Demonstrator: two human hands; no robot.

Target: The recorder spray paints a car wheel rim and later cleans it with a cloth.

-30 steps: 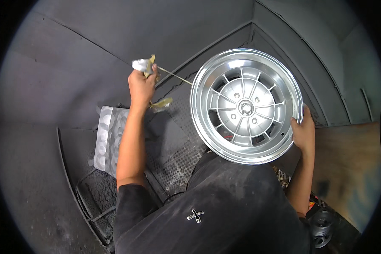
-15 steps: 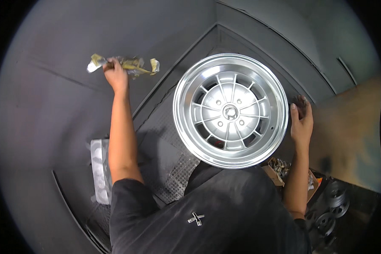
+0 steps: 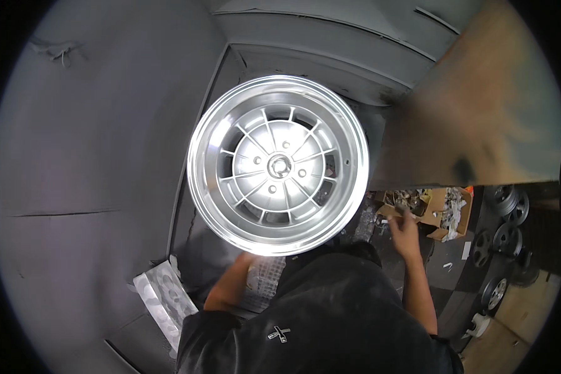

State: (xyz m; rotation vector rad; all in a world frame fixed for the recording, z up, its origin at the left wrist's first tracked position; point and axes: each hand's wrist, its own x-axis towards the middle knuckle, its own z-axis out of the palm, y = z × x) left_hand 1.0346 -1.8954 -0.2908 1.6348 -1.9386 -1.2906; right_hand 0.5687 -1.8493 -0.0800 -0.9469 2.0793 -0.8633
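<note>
A silver car wheel rim [image 3: 258,134] with slotted openings fills the middle of the view, its face turned up toward me. My left hand [image 3: 245,260] is at the rim's lower edge, blurred and mostly hidden beneath it, so its fingers and anything in them do not show. Right of the rim, my right hand [image 3: 405,232] reaches over a cardboard box [image 3: 425,218] of crumpled scraps. Its thumb and fingers are apart, and I see nothing held in them.
Another open cardboard box [image 3: 439,206] holds pale crumpled scraps. Several wheels, one a dark rim [image 3: 508,239], lie at the right. A silver-grey panel with round patches [image 3: 163,299] stands at the lower left. Grey walls [image 3: 106,137] and a brownish board [image 3: 474,118] surround the rim.
My left hand has come down from the upper left to beneath the rim; its crumpled masking tape is out of sight. My right hand has left the rim's side for the boxes. The view has shifted.
</note>
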